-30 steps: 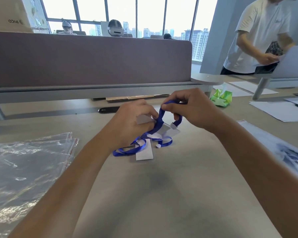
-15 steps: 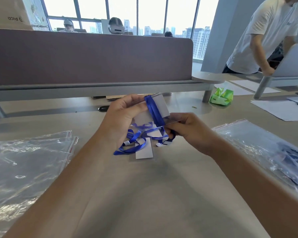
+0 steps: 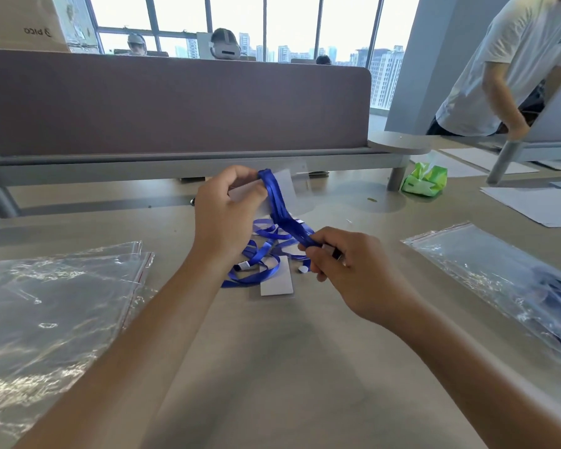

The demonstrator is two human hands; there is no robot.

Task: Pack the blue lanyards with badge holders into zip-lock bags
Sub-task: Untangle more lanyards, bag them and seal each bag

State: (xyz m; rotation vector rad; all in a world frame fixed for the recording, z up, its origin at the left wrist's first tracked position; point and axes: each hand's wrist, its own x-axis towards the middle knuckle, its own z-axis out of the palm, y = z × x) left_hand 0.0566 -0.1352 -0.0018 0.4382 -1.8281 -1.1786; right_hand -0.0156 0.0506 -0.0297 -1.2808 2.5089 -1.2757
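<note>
The left hand (image 3: 227,218) is curled, its fingers and thumb pinching the far end of a bunched blue fabric lanyard strap (image 3: 280,209) together with a clear plastic badge holder with a white card (image 3: 284,189). The right hand (image 3: 347,267) is also curled, its fingers closed round the near end of the same strap, where a small dark clip shows at the knuckles.

The strap runs taut and slanted between the two hands, lifted off the grey tabletop (image 3: 272,367), folded into several parallel bands. The holder stands behind it, held up at the left hand.

Below and between the hands a loose heap of further blue lanyards (image 3: 256,264) lies on the tabletop, looped and tangled, with a second white badge card (image 3: 276,280) flat at its near edge.

A stack of clear zip-lock bags with red seal strips (image 3: 55,306) lies to the left, near the left forearm. Another clear zip-lock bag with dark blue contents (image 3: 499,280) lies to the right, beside the right forearm.
</note>
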